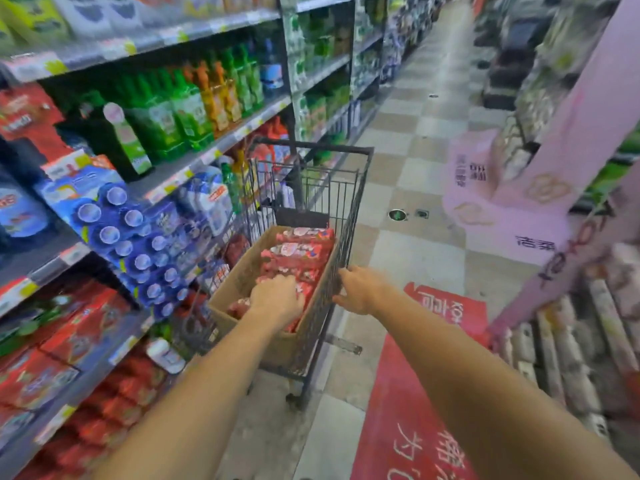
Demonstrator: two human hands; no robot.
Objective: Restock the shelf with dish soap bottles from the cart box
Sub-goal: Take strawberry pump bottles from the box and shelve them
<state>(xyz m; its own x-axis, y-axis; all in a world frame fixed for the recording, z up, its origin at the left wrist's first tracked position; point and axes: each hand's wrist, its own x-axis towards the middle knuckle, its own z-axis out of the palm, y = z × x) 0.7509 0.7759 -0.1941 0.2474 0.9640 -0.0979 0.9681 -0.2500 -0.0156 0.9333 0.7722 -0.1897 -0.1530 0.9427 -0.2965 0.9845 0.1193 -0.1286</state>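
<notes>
A black wire cart (349,209) stands in the aisle with a brown cardboard box (239,271) inside it. The box holds several red packs (301,251) lying flat. My left hand (277,299) reaches down into the box, its fingers curled over one red pack near the front. My right hand (360,289) grips the cart's right wire wall at its near rim. The shelf (207,150) on the left carries green and orange dish soap bottles (190,109) at chest height.
Blue packs (138,237) and red cartons (86,327) fill the lower left shelves close to the cart. A pink display stand (519,209) and stacked rolls (571,358) line the right side. A red floor sticker (415,393) lies under my right arm. The tiled aisle runs ahead.
</notes>
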